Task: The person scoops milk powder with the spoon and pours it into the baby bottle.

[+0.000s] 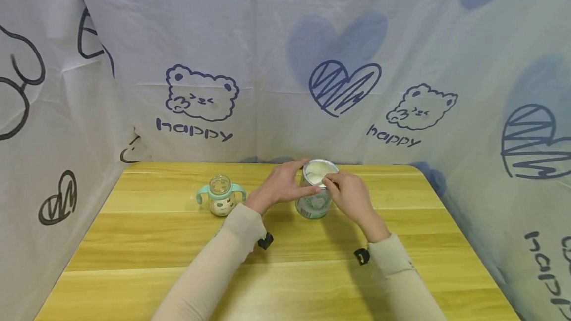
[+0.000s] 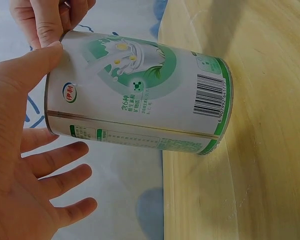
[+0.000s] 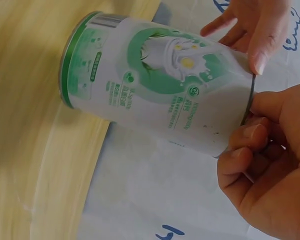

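Observation:
A white and green milk powder can (image 1: 314, 207) stands uncovered on the table, with pale powder (image 1: 317, 167) inside. My left hand (image 1: 282, 182) steadies its rim from the left, thumb on the near side and forefinger reaching behind. In the left wrist view, the other fingers (image 2: 65, 182) are spread out beside the can. At the right of the rim my right hand (image 1: 350, 194) has its fingers curled, pinching a small pale scoop (image 1: 314, 178) that dips into the can. Its handle is mostly hidden by the fingers.
A baby bottle (image 1: 221, 203) with two mint-green handles and an uncovered top stands left of my left hand. The wooden table (image 1: 134, 241) ends at a printed cloth (image 1: 267, 63) hanging behind it and along both sides.

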Demonstrator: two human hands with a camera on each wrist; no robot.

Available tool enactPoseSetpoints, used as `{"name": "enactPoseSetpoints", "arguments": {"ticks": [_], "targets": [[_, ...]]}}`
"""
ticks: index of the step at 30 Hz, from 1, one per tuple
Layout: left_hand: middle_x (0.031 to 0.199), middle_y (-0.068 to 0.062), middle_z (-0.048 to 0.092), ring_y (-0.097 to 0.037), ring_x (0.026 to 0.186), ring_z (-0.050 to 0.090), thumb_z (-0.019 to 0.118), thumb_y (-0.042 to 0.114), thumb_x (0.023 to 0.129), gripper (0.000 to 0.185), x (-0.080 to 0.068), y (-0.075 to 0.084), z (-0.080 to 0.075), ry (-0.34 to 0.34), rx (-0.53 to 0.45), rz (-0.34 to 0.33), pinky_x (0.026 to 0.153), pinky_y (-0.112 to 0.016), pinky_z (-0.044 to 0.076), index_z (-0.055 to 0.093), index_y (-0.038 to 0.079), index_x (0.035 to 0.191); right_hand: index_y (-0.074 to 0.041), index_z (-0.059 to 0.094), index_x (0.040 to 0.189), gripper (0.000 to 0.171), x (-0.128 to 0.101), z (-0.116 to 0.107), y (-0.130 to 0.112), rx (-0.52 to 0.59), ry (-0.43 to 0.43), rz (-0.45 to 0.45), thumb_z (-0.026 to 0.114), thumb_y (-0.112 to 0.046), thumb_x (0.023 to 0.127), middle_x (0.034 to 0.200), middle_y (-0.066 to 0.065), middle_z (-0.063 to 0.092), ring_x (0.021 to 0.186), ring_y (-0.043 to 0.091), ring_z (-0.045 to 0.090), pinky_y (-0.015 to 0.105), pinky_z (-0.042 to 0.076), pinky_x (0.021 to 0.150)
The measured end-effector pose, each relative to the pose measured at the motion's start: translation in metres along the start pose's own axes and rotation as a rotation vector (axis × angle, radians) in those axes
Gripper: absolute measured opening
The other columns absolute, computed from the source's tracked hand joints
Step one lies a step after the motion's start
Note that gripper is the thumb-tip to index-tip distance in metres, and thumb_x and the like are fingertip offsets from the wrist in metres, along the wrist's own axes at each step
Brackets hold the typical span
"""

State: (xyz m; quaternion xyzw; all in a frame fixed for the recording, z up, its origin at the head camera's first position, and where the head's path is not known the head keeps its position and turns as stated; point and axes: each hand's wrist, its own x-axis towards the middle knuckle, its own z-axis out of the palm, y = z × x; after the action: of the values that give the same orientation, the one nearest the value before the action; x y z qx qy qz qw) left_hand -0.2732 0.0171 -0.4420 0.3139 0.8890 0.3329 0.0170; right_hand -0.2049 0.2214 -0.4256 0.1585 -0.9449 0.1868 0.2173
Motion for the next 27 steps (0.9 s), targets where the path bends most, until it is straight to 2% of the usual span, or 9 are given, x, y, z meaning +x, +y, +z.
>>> {"name": "enactPoseSetpoints", "arguments": {"ticks": [5,10,16,22,27], "targets": [[0.159,-0.015,0.053,-0.035,0.144,0.053,0.071,0.066,0.091,0.097,0.0001,-0.0002,0.0007,0.000,0.008,0.004,0.116,-0.055,0.049,0.037,0.014,0.165,0.001,0.080,0.100,0.017,0.0015,-0.0007,0.0003,0.089,-0.024,0.023,0.070,-0.013,0.101,0.077,0.010,0.069,0.061,0.013,0.050,0.028,0.043,0.058],[0.158,-0.015,0.054,-0.035,0.143,0.054,0.071,0.066,0.091,0.097,0.0003,-0.0005,0.0011,-0.001,0.006,0.005,0.115,-0.055,0.049,0.036,0.014,0.165,0.002,0.080,0.102,0.019,0.0018,-0.0019,0.0002,0.195,-0.057,0.083,0.068,-0.012,0.102,0.080,0.011,0.072,0.061,0.012,0.050,0.025,0.043,0.057],[0.156,-0.015,0.055,-0.035,0.140,0.057,0.070,0.066,0.092,0.096,0.0005,-0.0005,0.0013,-0.002,0.005,0.012,0.113,-0.054,0.051,0.036,0.013,0.165,0.001,0.080,0.104,0.020,0.0013,-0.0023,0.0024,0.311,-0.104,0.161,0.066,-0.013,0.103,0.072,0.007,0.067,0.057,0.011,0.046,0.023,0.039,0.053],[0.156,-0.015,0.055,-0.035,0.140,0.057,0.070,0.065,0.093,0.095,0.0005,-0.0004,0.0010,0.001,0.003,0.016,0.113,-0.054,0.052,0.036,0.013,0.165,0.000,0.079,0.095,0.019,0.0024,-0.0029,0.0034,0.349,-0.112,0.204,0.065,-0.012,0.099,0.060,-0.001,0.054,0.052,0.008,0.041,0.023,0.034,0.049],[0.157,-0.015,0.055,-0.035,0.141,0.056,0.070,0.065,0.093,0.095,0.0006,0.0000,0.0009,-0.002,0.002,0.012,0.113,-0.054,0.051,0.036,0.013,0.165,-0.001,0.079,0.090,0.019,0.0039,-0.0042,0.0011,0.369,-0.098,0.236,0.065,-0.012,0.096,0.058,-0.003,0.053,0.051,0.008,0.042,0.022,0.034,0.049]]}}
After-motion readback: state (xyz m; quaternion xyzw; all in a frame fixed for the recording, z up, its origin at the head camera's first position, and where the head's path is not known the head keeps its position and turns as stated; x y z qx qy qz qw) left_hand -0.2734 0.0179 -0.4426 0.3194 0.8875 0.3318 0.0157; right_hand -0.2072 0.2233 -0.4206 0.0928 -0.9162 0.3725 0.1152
